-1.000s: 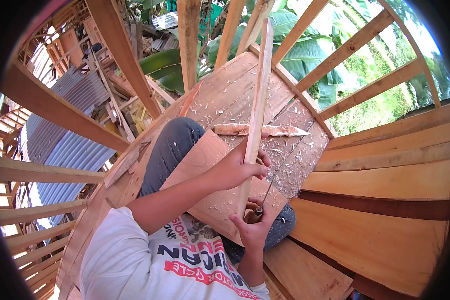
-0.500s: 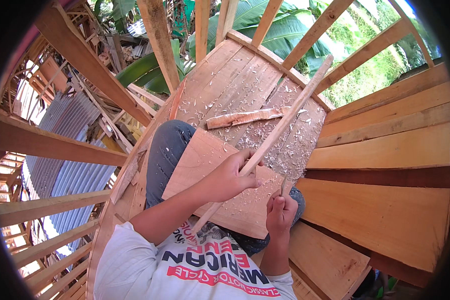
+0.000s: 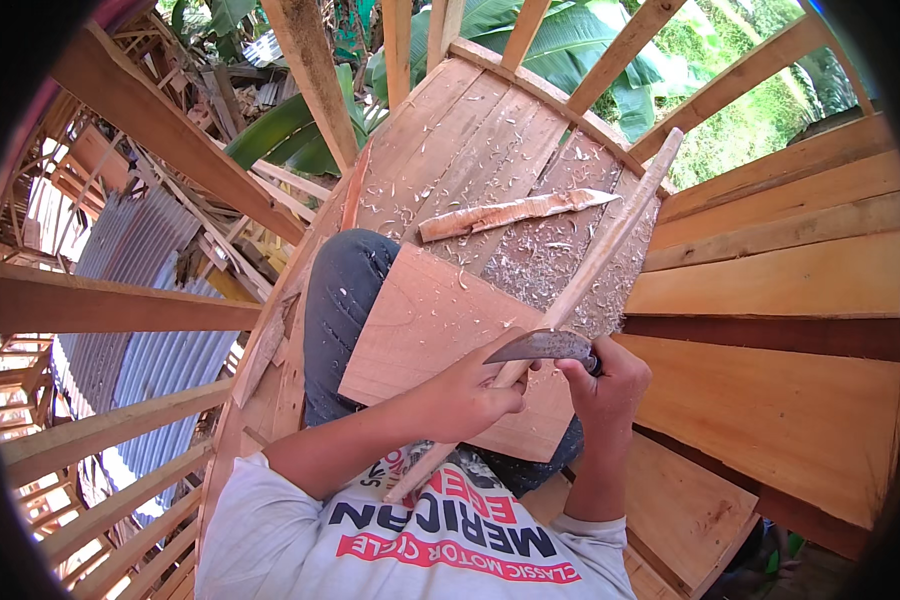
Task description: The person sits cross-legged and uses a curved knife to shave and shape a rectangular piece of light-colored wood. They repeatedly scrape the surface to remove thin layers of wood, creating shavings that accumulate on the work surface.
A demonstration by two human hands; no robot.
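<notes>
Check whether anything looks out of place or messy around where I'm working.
Yes: loose wood shavings litter the neatly laid floorboards, thickly near the long stick. A rough, pointed piece of wood also lies askew across the board seams. Nothing else stands out.

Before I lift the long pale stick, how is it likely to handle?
The long stick is probably stiff: it juts well past the left hand without visible sag. Held there, it would likely tip toward its far end, since more length lies beyond.
</notes>
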